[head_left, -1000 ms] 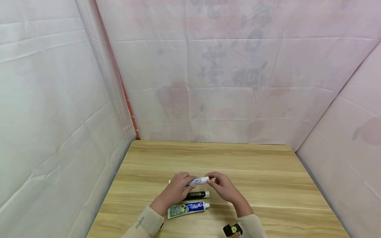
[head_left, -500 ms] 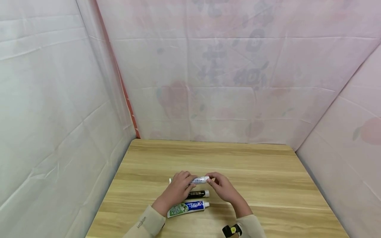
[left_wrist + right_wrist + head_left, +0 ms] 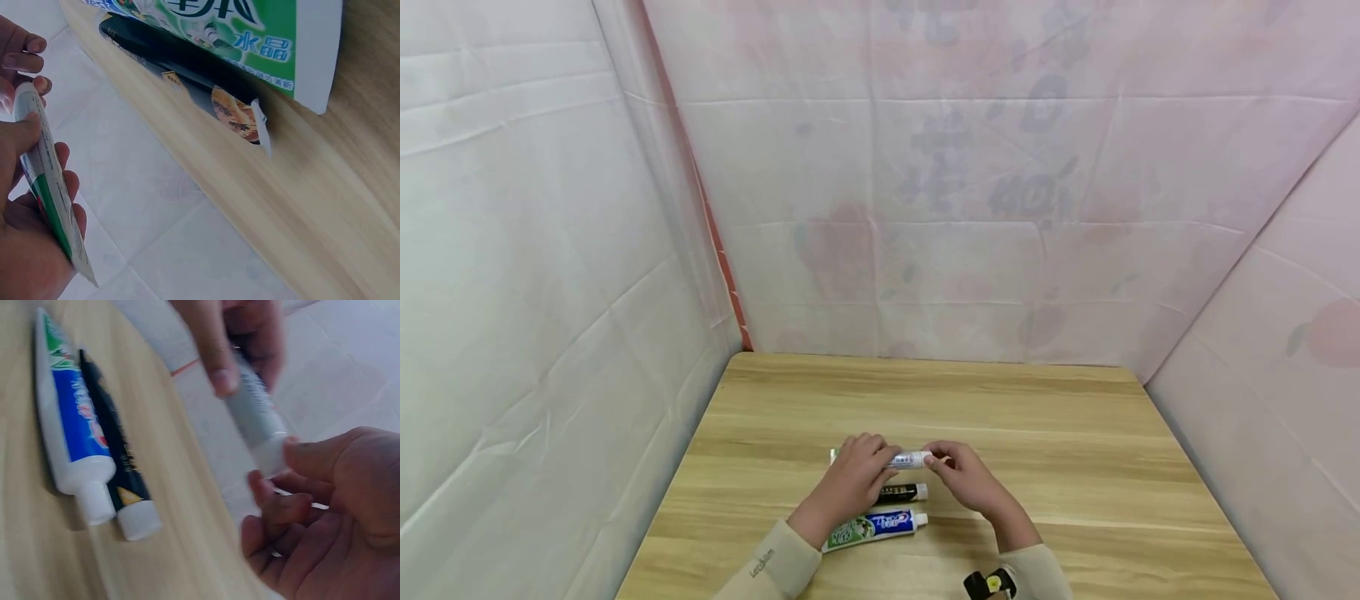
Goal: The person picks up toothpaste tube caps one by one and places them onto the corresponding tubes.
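Observation:
My left hand [image 3: 852,473] grips a white toothpaste tube [image 3: 906,460] around its body, and the tube's flat end sticks out past the palm. In the left wrist view a green band shows on this toothpaste tube [image 3: 50,187]. My right hand [image 3: 967,478] pinches the white cap [image 3: 272,454] between thumb and fingers; the cap is still at the tube's end. Nearer to me lies a black toothpaste tube [image 3: 898,493], partly covered by the left hand. Closest is a green and blue toothpaste tube [image 3: 883,525], its left end behind the left forearm.
The wooden table [image 3: 1037,417] extends beyond the hands to its back edge. Pale printed sheets enclose it, with a back sheet [image 3: 955,275], a left sheet [image 3: 550,333] and a right sheet [image 3: 1285,400].
Both hands and the white tube have shifted slightly to the right. The right hand keeps its pinch on the cap. The two tubes on the table have stayed put.

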`<state>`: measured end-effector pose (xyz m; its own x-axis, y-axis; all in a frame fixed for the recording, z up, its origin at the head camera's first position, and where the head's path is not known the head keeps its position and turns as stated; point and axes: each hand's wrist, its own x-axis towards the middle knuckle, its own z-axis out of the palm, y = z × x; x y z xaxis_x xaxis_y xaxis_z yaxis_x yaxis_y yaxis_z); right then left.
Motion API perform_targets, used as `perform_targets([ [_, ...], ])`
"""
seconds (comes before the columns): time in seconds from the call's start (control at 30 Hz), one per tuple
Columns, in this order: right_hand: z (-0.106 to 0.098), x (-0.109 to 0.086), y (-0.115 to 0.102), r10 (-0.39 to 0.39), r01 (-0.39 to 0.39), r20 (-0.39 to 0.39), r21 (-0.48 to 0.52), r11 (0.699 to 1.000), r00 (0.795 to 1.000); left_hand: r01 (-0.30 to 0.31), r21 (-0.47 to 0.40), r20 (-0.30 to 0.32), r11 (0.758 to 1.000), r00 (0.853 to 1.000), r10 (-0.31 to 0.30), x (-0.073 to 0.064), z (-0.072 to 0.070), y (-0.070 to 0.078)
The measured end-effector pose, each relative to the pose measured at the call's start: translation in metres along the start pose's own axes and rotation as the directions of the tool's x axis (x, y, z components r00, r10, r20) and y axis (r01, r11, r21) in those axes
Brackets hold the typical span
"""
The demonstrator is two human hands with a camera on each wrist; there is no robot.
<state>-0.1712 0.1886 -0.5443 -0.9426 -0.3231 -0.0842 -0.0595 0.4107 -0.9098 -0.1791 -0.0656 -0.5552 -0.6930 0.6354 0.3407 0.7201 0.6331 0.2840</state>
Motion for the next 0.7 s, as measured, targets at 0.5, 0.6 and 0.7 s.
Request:
perform_targets([
  [0.5,0.005,-0.007,-0.002,-0.015,0.016,-0.053,0.017,1.0,0.998,0.056,-0.015,0.026,0.998,0.998,-0.056,-0.001,0.001,-0.003],
  [0.6,0.004,-0.01,-0.002,-0.005,0.006,-0.074,0.013,1.0,0.997,0.079,-0.017,0.04,0.997,0.996,-0.078,-0.002,0.003,-0.003],
  [0.7,0.002,-0.012,0.0,0.009,-0.009,-0.095,0.008,1.0,0.995,0.09,-0.021,0.04,0.996,0.995,-0.089,-0.003,0.005,-0.003],
])
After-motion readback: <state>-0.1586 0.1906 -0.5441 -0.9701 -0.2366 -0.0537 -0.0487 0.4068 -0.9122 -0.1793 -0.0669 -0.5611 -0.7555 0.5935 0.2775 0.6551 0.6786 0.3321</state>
